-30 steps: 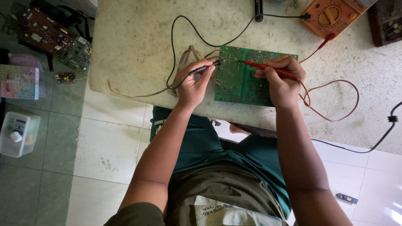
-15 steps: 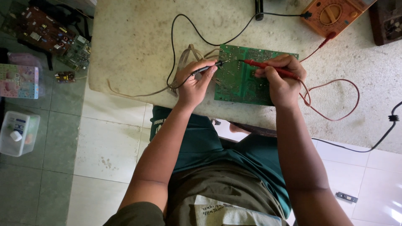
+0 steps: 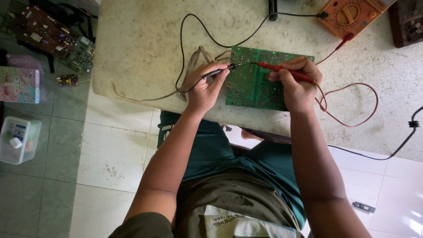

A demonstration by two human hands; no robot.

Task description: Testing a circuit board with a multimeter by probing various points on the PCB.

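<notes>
At the far left, on the green tiled floor, a clear plastic container (image 3: 18, 140) with a white cap sits below a pink patterned box (image 3: 18, 84), and above these lie a brown circuit board (image 3: 42, 33) and a smaller green board (image 3: 81, 53) beside it. Moving right, the pale stone table (image 3: 145, 48) begins, stained and rough, with a flat ribbon cable (image 3: 194, 59) looping across it toward the middle. The left hand (image 3: 206, 88) rests on the table edge, fingers pinched round a black test probe (image 3: 218, 72) whose tip points right onto the upper left corner of the green circuit board (image 3: 251, 86); the probe's black lead (image 3: 181, 48) curls up and away across the table. The green circuit board lies flat on the table between both hands, solder side up. The right hand (image 3: 297, 86) lies on the board's right part, fingers closed in a pinch on a red test probe (image 3: 282, 70) that points left, its tip touching the board near the top, close to the black tip. A red lead (image 3: 352, 103) loops over the table to the right and runs up to an orange multimeter (image 3: 350, 15) at the top edge, and a black cable (image 3: 407, 132) crosses the far right
</notes>
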